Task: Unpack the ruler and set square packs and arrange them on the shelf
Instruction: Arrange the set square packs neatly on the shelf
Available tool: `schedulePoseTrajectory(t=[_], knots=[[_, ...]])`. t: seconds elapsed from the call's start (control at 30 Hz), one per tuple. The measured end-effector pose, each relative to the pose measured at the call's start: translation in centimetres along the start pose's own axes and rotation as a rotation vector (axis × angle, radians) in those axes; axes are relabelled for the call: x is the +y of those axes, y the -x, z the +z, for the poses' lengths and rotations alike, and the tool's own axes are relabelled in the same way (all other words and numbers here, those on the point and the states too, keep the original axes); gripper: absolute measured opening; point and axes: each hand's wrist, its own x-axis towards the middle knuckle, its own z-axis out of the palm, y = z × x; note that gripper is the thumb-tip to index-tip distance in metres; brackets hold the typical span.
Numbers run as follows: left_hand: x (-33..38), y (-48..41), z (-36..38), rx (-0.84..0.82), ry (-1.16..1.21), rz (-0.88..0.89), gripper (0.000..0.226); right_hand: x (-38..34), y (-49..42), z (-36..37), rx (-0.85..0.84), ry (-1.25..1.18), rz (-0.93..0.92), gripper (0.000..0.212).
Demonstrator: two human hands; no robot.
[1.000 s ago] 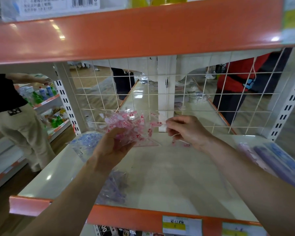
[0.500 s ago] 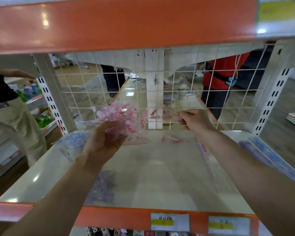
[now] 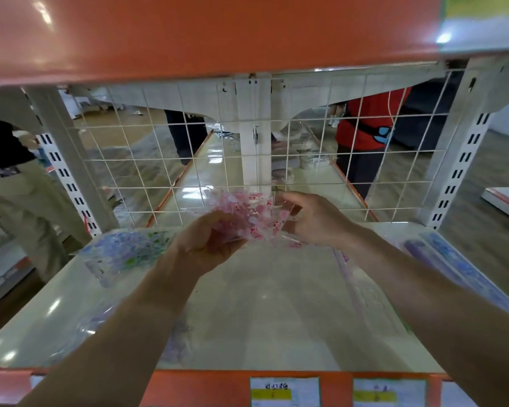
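**Pink-printed pack (image 3: pixel 249 214) held between both grips, above the shelf (image 3: pixel 262 304)**

Left grip (image 3: pixel 206 243): palm up, fingers curled under the pack's near-left part, thumb on top; it is grasping the pack. Right grip (image 3: pixel 315 221): fingertips pinch the pack's right edge, so it is also closed on the pack. The pack is clear film with pink and red print. It lies tilted, spanning the gap between the two grips, and is lifted off the shelf board just before the wire grid back (image 3: pixel 306 160).

On the shelf:
- A blue-printed pack (image 3: pixel 124 251) lies flat at the left, just beside the left wrist.
- Long purple-blue packs (image 3: pixel 453 265) lie at the right edge, well apart from the held pack.
- A clear sleeve (image 3: pixel 362 289) lies partly under the right forearm; its contents are too blurred to tell.
- A purple-printed pack (image 3: pixel 177 345) lies near the front edge, partly hidden by the left forearm.

Price labels (image 3: pixel 285 392) sit on the orange front rail.
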Motion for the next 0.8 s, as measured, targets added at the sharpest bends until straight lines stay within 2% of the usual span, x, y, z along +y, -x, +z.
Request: schedulePoseTrajectory(t=[0.07, 0.37, 0.5, 0.57, 0.7, 0.8], knots=[[0.1, -0.4, -0.2, 0.003, 0.03, -0.004, 0.038, -0.1, 0.1, -0.2, 0.008, 0.008, -0.037, 0.053], [0.6, -0.8, 0.8, 0.034, 0.073, -0.038, 0.019, 0.8, -1.0, -0.7, -0.053, -0.023, -0.05, 0.055], [0.7, -1.0, 0.9, 0.01, 0.046, -0.072, 0.015, 0.9, -1.1, -1.2, -0.077, -0.052, -0.035, 0.05], [1.0, -1.0, 0.7, 0.012, 0.037, -0.07, 0.014, 1.5, -1.4, -1.5, -0.098, 0.003, 0.013, 0.048], [1.7, -0.9, -0.7, 0.044, 0.085, -0.007, 0.019, 4.4, -2.2, -1.6, -0.188, 0.306, 0.181, 0.051], [2.3, -0.7, -1.8, 0.064, 0.107, 0.015, 0.023, 5.5, -2.4, -0.8, -0.267, 0.289, 0.288, 0.051]])
